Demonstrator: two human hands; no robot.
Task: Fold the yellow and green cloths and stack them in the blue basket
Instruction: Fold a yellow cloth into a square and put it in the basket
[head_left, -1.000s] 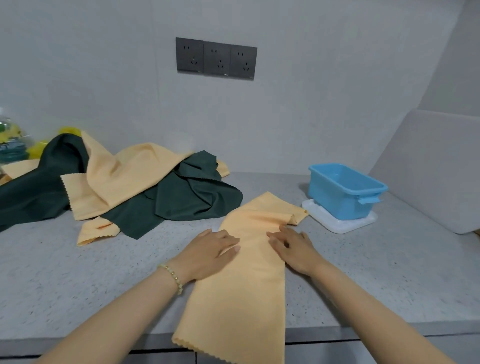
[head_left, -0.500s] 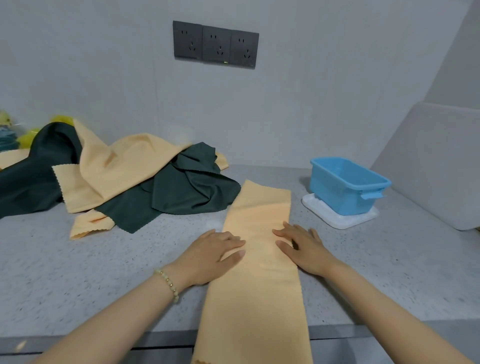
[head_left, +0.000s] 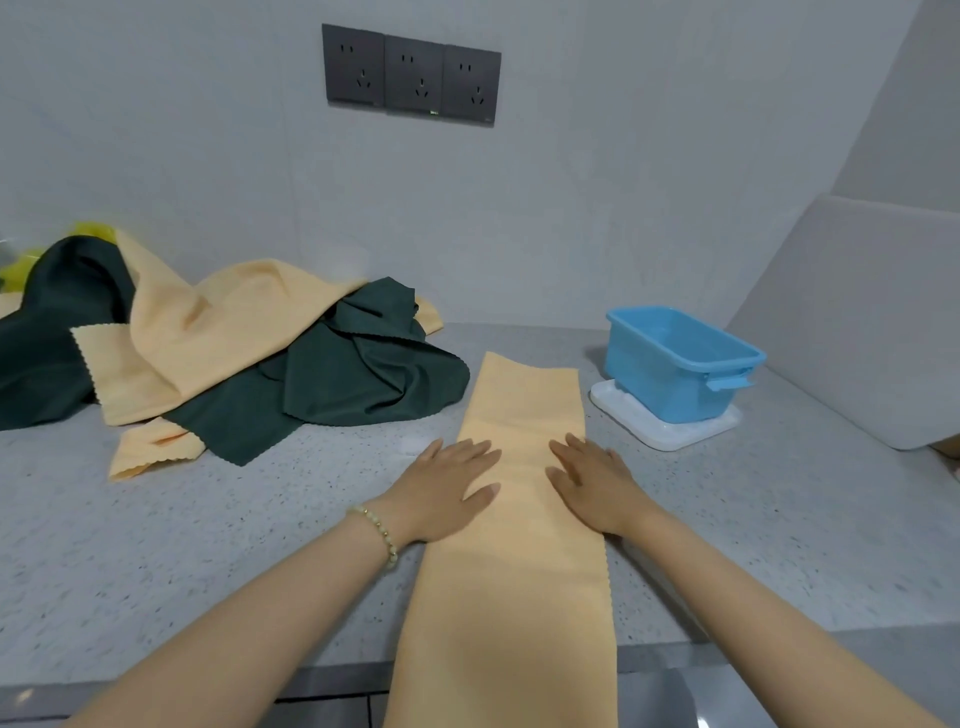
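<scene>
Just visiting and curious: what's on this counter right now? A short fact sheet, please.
Surface: grey speckled counter
Being folded: yellow cloth, a long strip overhanging the counter's near edge
Left hand: flat on the strip's left edge
Right hand: flat on its right side
Pile: rumpled yellow and dark green cloths, back left
Blue basket: no cloth visible inside, on a white tray

The left hand (head_left: 447, 488) lies palm down, fingers (head_left: 475, 449) straight and slightly spread, pointing forward and a little inward, thumb extended toward the other hand. The right hand (head_left: 592, 483) lies palm down likewise, fingers (head_left: 574, 447) straight, angled forward and inward. The hands are level, near each other but apart. The left forearm (head_left: 260, 623) and right forearm (head_left: 753, 613), both bare, converge from the lower corners.
</scene>
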